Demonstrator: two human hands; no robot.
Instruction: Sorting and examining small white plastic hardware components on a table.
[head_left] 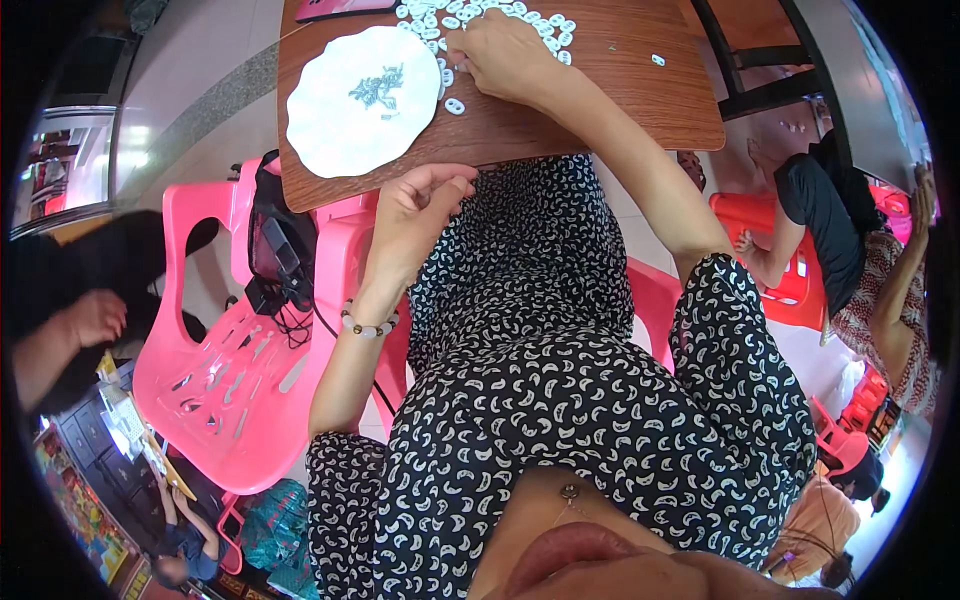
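My right hand (505, 62) reaches over the brown wooden table (620, 110), its fingers curled down at the near edge of a heap of small white oval two-holed pieces (555, 28). White pieces lie right at its fingertips; whether one is gripped is hard to make out. My left hand (418, 215) is at the table's near edge, thumb and forefinger pressed together. Anything between them is too small to name. A white wavy-rimmed plate (330, 125) stands to the left, with a little pile of small silvery-grey parts (380, 90) on it. One loose white piece (455, 106) lies beside the plate.
A pink phone-like object (345, 8) lies at the table's far left. Another white piece (658, 60) sits alone on the right. A pink plastic chair (215, 400) holding a black bag (280, 235) and cables is at my left. Other people sit at both sides; a red stool (800, 295) stands right.
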